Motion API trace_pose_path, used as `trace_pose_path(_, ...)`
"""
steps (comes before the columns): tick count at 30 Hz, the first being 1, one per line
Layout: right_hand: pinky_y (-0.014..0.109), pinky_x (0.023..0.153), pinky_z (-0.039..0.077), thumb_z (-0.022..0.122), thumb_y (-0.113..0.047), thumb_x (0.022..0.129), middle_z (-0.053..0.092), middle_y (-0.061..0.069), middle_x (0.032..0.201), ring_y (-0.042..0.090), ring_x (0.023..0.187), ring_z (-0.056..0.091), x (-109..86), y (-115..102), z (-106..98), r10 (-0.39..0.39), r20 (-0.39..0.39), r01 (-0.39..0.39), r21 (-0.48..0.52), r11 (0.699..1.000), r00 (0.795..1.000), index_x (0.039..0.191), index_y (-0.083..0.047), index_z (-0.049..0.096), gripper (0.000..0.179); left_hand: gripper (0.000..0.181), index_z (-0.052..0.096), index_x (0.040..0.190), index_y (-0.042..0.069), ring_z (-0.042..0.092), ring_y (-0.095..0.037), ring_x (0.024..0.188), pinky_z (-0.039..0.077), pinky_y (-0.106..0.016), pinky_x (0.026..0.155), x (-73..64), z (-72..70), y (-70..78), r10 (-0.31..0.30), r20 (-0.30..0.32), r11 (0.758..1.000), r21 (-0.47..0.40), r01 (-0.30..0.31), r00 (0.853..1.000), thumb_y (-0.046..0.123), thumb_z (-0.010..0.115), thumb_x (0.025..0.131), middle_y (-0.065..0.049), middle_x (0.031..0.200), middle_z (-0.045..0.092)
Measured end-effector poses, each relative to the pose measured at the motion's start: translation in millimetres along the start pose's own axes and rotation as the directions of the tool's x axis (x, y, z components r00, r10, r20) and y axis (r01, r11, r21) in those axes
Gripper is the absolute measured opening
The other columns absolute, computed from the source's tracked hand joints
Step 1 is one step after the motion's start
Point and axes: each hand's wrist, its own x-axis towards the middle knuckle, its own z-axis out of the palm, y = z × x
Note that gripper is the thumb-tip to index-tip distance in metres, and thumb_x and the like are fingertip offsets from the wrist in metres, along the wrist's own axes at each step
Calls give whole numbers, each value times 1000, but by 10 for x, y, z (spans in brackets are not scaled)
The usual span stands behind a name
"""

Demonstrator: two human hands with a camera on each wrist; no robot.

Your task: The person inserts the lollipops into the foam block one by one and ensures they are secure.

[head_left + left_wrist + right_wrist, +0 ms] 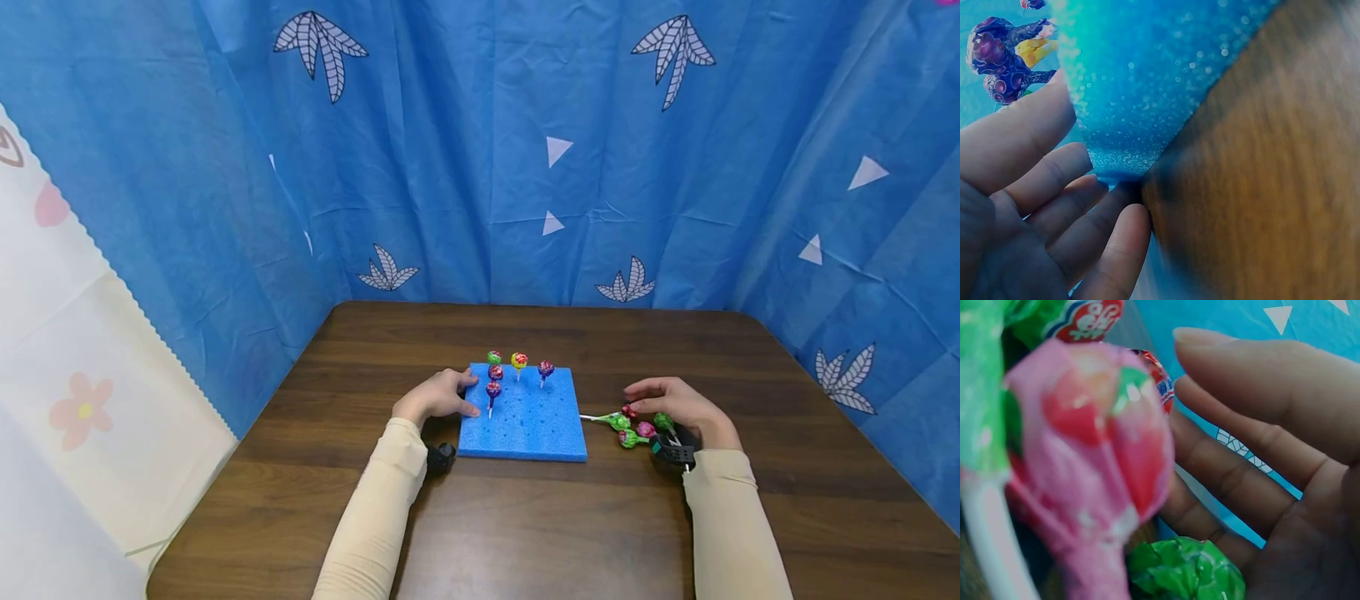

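Observation:
A blue foam board lies on the table, with several wrapped lollipops standing in it, among them a yellow lollipop and a purple lollipop. My left hand touches the board's left edge, its fingers loosely bent against the side in the left wrist view. My right hand hovers at a loose pile right of the board, thumb and fingers apart. A red lollipop is near its fingertips; contact is unclear. Closer to the right wrist camera are a pink lollipop and a green lollipop.
The dark wooden table has rounded far corners. A blue curtain hangs behind it and on the right, and a white cloth hangs at the left. One lollipop stick points toward the board's right edge.

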Motion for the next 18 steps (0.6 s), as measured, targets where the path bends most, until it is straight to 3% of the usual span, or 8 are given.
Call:
trace_pose_path(5,29,89,55,72,-17,92,65,24,125,21,103,63,16,11,10,4,42,-3,-7,1000,999,128,7,62,44,71,47,150,12,26,-33,153,28,-53,122,-10,-5,2,-2,3,1000,7,2,1000,27,77,88,-9,164,32)
trace_pose_path(12,37,92,56,73,-13,91,67,21,122,22,102,62,42,27,18,7,64,-4,-39,999,998,125,5,65,40,71,47,150,12,26,-34,153,28,-54,122,-21,-7,8,-6,2,1000,16,6,1000,27,78,87,-9,164,32)
trace_pose_path(18,34,88,55,73,-12,90,69,18,116,22,98,61,45,21,18,15,60,-12,-53,999,998,120,4,68,35,71,47,150,12,25,-33,153,27,-52,123,-28,-5,11,-2,0,1000,8,2,1000,27,77,88,-9,164,32)
